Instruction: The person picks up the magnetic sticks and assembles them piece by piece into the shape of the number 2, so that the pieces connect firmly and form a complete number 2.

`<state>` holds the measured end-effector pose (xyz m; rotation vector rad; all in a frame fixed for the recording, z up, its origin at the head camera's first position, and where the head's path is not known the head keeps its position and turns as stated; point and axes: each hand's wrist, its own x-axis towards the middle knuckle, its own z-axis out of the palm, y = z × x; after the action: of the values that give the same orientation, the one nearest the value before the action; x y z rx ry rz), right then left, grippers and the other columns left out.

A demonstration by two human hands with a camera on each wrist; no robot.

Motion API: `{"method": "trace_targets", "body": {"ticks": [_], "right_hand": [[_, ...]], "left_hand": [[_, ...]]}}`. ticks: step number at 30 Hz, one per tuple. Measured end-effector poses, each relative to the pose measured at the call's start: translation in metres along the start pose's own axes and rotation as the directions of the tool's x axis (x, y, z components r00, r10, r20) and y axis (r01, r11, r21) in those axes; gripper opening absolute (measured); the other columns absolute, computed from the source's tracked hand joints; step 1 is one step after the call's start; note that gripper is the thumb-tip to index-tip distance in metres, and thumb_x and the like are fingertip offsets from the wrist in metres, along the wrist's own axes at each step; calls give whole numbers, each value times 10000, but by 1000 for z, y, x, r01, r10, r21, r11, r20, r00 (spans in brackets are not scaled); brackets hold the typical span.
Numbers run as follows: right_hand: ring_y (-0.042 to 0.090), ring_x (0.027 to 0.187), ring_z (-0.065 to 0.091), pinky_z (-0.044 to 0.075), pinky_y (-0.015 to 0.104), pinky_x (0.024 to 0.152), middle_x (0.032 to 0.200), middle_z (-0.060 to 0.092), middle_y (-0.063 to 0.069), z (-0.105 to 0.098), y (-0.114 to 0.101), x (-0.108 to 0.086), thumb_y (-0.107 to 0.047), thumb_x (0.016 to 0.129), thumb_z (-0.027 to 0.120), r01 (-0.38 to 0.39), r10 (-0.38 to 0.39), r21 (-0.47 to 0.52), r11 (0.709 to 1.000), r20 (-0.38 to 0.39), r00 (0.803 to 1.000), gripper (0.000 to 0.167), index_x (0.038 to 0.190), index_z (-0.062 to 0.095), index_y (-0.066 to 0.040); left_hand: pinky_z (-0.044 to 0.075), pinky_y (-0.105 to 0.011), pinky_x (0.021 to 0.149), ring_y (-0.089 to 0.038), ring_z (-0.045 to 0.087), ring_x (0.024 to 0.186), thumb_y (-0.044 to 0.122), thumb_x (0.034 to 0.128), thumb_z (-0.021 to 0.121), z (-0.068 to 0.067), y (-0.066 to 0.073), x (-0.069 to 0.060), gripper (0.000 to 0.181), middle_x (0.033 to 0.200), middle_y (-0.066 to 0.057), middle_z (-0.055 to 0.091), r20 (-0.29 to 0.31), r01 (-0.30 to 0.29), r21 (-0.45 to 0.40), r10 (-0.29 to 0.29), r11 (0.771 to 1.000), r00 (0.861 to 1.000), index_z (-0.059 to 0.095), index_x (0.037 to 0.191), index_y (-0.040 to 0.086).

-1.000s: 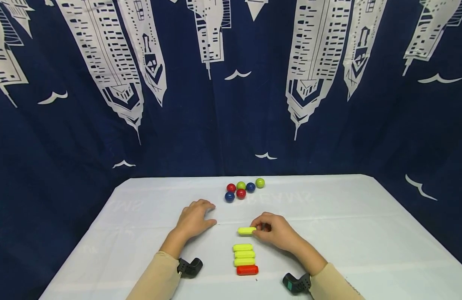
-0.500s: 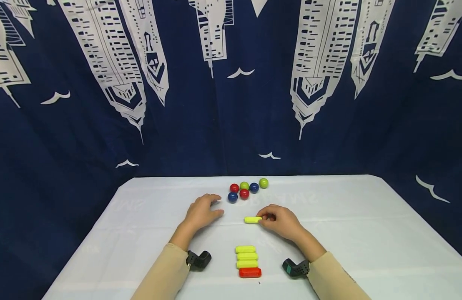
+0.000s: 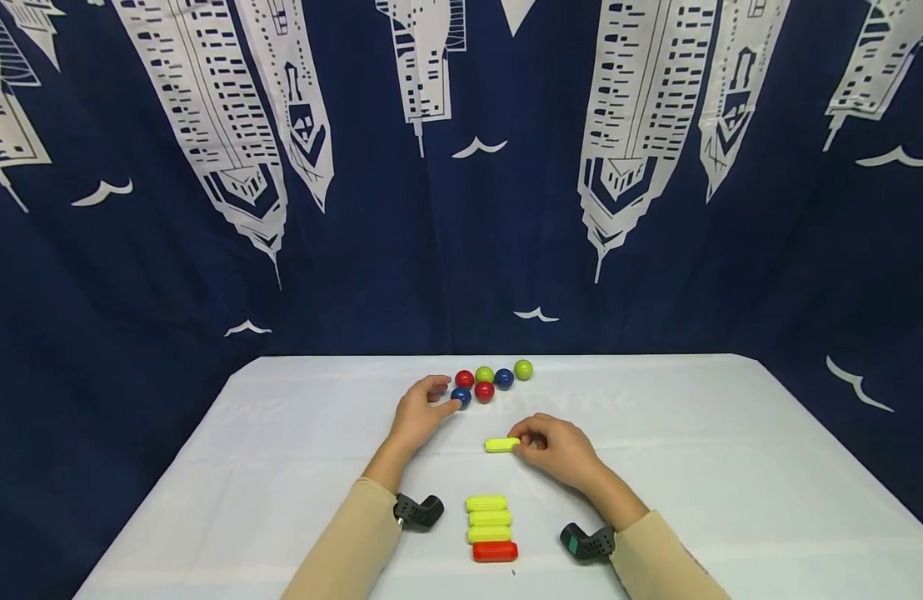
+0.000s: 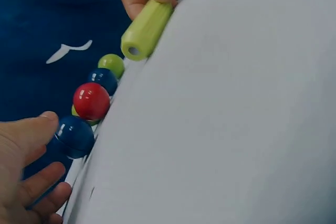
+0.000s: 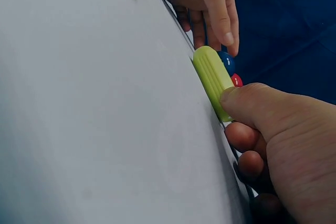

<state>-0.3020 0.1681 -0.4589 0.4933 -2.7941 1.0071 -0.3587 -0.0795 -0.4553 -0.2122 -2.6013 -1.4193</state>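
Right grip: thumb and fingers pinching the right end of a yellow-green stick, which juts out toward the left.
Left grip: spread, thumb apart from the fingers, thumb tip at a blue ball; whether they touch, I cannot tell.
Other balls: a red ball and a second red ball right of the left grip's fingers; a green ball, a darker blue ball and a far green ball farther right, beyond the right grip.
Row: three matching sticks side by side, nearer the person than the right grip and left of it.
Red stick: just beside that row, on the side farthest from both grips.
White counter: below both grips.
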Motion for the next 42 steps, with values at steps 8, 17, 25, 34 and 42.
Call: {"method": "trace_targets", "body": {"ticks": [8,17,25,34,42], "right_hand": [[49,658,453,347,200,602,757,531,-135,2,4,-5,-186,842,785,-3,3,-20,1000,-16,1000,140,919,720,-282],[41,664,457,353,202,606,775,548,-129,-4,5,-2,-185,843,778,12,-14,-34,999,-37,999,134,940,725,-260],[57,670,463,351,199,606,768,544,-123,-4,4,-2,-193,844,780,-9,8,-37,999,-30,1000,133,946,727,-259],[55,666,465,357,198,608,771,546,-120,-3,0,-2,-185,846,776,-2,1,-19,1000,-32,999,129,952,728,-242],[56,664,468,358,200,614,745,534,-124,2,-2,0,-191,848,777,-15,13,-26,1000,-43,999,119,939,725,-247]], "left_hand": [[389,-533,1003,-273,611,1146,277,844,794,13,-8,-2,477,1233,-62,694,-4,-123,156,126,980,992,652,1292,192],[400,-474,935,-278,584,1142,252,828,806,15,-4,2,478,1207,-47,696,12,-204,252,208,946,978,665,1285,234],[398,-460,926,-265,591,1122,259,828,811,16,-2,1,401,1170,-24,716,20,-188,262,190,947,982,694,1210,216],[365,-465,989,-238,603,1083,242,838,796,9,-4,-3,348,1070,0,760,40,-157,195,152,968,988,696,1168,195],[408,-531,1087,-282,618,1205,226,837,800,-4,-10,-10,330,1114,-26,754,148,-99,63,89,993,985,694,1149,203]]}}
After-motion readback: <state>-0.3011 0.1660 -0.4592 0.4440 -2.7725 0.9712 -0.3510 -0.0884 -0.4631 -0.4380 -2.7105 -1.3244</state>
